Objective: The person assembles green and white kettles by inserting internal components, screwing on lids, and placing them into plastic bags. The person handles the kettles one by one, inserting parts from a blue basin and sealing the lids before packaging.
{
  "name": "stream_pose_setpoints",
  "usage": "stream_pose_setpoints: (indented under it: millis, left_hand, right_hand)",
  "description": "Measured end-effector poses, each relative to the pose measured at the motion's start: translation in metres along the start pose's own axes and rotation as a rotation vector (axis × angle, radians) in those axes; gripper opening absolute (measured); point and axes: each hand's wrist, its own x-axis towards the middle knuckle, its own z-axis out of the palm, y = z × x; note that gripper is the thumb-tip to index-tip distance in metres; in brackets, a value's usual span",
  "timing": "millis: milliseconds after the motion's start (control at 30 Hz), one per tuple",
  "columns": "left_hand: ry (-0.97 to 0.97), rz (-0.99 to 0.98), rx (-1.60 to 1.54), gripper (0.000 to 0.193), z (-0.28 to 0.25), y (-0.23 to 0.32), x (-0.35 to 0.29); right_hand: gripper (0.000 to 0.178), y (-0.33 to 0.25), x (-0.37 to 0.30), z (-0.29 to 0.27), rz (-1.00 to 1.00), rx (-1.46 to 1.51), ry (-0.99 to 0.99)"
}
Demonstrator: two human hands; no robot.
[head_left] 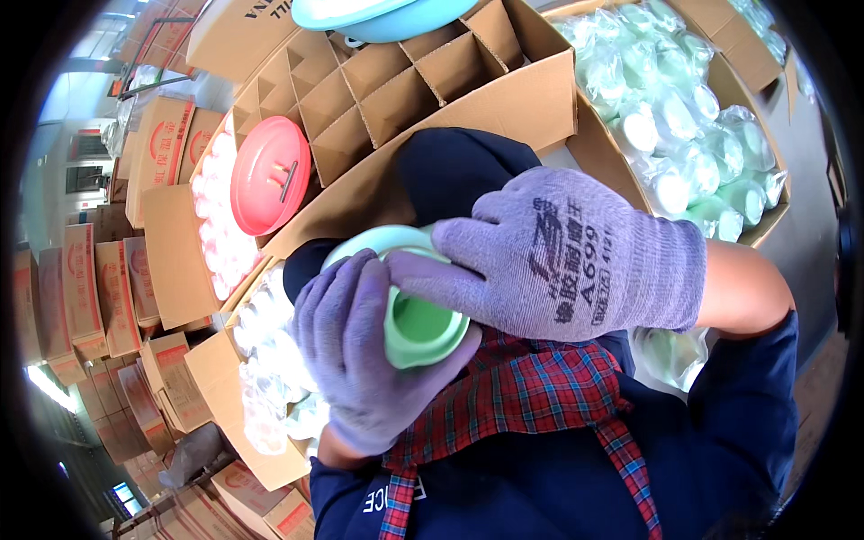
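Observation:
A light green plastic cup-shaped piece with a round opening and stepped rim is held in front of my lap. My left hand, in a grey-purple knit glove, wraps around its left and lower sides. From the right, my right hand, gloved alike, is closed with a finger reaching across to the rim and pressing there; its other fingertips are partly hidden. Just behind the cup shows the curved edge of a pale blue-green round thing, partly covered by my hands.
A divided cardboard carton stands ahead, with a light blue basin on it. A red basin rests beside pink wrapped pieces. Bagged pale green pieces fill a right-hand box; clear-wrapped pieces lie at left. Stacked cartons stand farther left.

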Motion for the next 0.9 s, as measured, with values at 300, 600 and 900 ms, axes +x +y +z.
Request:
stream_pose_setpoints:
  millis: [300, 600, 900]
  left_hand:
    - [-0.085, -0.030, -0.113, 0.077, 0.041, 0.002, -0.013]
    - [-0.230, 0.010, -0.029, 0.075, 0.054, -0.009, -0.013]
    - [-0.107, 0.130, -0.154, 0.075, 0.077, -0.014, -0.014]
  right_hand:
    - [0.045, 0.006, -0.044, 0.009, 0.155, -0.227, -0.162]
    - [0.030, -0.005, -0.073, 0.014, 0.351, -0.087, -0.291]
    - [0.039, 0.019, -0.096, 0.035, 0.401, 0.240, 0.039]
